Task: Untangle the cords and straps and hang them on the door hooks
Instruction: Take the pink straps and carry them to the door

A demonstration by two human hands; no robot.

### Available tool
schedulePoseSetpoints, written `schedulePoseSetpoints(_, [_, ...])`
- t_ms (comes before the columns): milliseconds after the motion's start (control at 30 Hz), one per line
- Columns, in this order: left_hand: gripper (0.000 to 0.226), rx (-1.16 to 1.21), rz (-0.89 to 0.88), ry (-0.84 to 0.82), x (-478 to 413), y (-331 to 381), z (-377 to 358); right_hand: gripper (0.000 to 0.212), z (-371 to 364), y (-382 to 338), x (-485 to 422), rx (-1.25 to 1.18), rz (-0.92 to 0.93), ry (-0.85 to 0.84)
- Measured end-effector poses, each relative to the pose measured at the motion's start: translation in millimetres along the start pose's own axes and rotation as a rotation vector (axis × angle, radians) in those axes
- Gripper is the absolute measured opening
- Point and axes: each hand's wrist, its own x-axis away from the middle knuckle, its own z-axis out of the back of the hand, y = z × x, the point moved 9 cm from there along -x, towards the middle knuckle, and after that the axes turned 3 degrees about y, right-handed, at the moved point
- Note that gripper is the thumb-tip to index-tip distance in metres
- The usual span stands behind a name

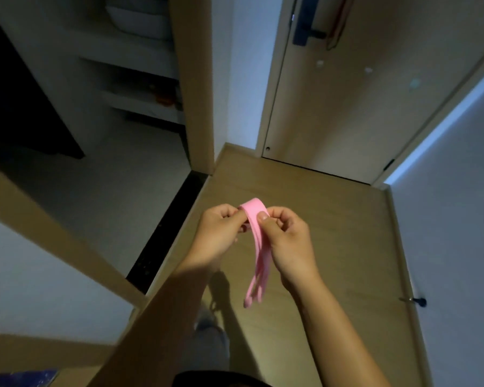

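A pink flat strap [256, 233] is held in front of me above the wooden floor. My left hand [221, 233] pinches its upper loop from the left and my right hand [287, 238] pinches it from the right with thumb on top. The strap's several folded loops hang down between my wrists. Ahead stands the closed door [361, 113] with small white hooks [320, 63] on it. A reddish cord [337, 26] hangs near the door's top, beside the dark handle [308, 26].
An open closet with shelves [140, 88] and a white basket [140, 20] lies to the left. A dark threshold strip [165, 233] runs along the floor. A door stop [419, 302] sits by the right wall. My foot [210, 328] shows below my arms.
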Motion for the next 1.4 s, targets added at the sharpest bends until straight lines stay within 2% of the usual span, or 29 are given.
schedulePoseSetpoints(67, [0.018,0.112,0.073,-0.111,-20.8,0.0,-26.8,0.009,11.5,-0.5,-23.9,0.013,0.018,0.076])
schedulePoseSetpoints(167, [0.018,0.194,0.157,-0.160,-58.4,6.1,-56.1,0.009,29.3,-10.0,-67.0,0.106,0.099,0.239])
schedulePoseSetpoints(333, [0.019,0.300,0.135,-0.142,-132.0,44.7,-92.1,0.011,37.7,-32.3,-135.9,0.278,0.211,0.419])
schedulePoseSetpoints(433, [0.023,0.288,0.098,-0.165,-181.7,62.5,-106.0,0.011,41.5,-43.6,-183.4,0.375,0.275,0.522])
schedulePoseSetpoints(533, [0.022,0.216,0.026,-0.235,-223.7,77.7,-112.6,0.015,41.4,-44.9,-224.1,0.296,0.261,0.554])
schedulePoseSetpoints(700, [0.028,0.035,-0.057,-0.234,-282.9,93.9,-112.4,0.025,62.7,-34.6,-282.5,0.029,0.151,0.621])
schedulePoseSetpoints(800, [0.018,-0.002,-0.017,-0.246,-314.0,106.9,-125.7,0.022,75.2,-30.5,-321.3,0.029,0.102,0.594])
schedulePoseSetpoints(867, [0.012,-0.044,-0.048,-0.303,-335.4,122.6,-145.2,0.009,78.2,-24.5,-352.3,0.137,0.043,0.505])
schedulePoseSetpoints(967, [0.017,-0.196,-0.178,-0.383,-370.8,144.9,-183.2,0.046,81.1,-14.8,-405.1,0.387,0.016,0.343])
schedulePoseSetpoints(1033, [0.029,-0.371,-0.295,-0.327,-401.0,159.1,-204.7,0.045,80.3,-23.6,-441.3,0.514,0.127,0.258])
schedulePoseSetpoints(1100, [0.034,-0.472,-0.366,-0.314,-425.6,176.3,-229.3,0.027,89.1,-39.0,-474.5,0.555,0.279,0.255])
schedulePoseSetpoints(1167, [0.034,-0.451,-0.380,-0.321,-445.1,195.7,-252.6,0.020,103.9,-54.9,-505.0,0.584,0.379,0.269])
schedulePoseSetpoints(1300, [0.026,-0.404,-0.442,-0.293,-491.6,232.4,-295.7,0.027,130.9,-82.9,-559.8,0.757,0.533,0.286])
schedulePoseSetpoints(1400, [0.033,-0.396,-0.476,-0.306,-523.5,246.4,-328.2,0.029,152.8,-93.3,-600.3,0.772,0.615,0.339])
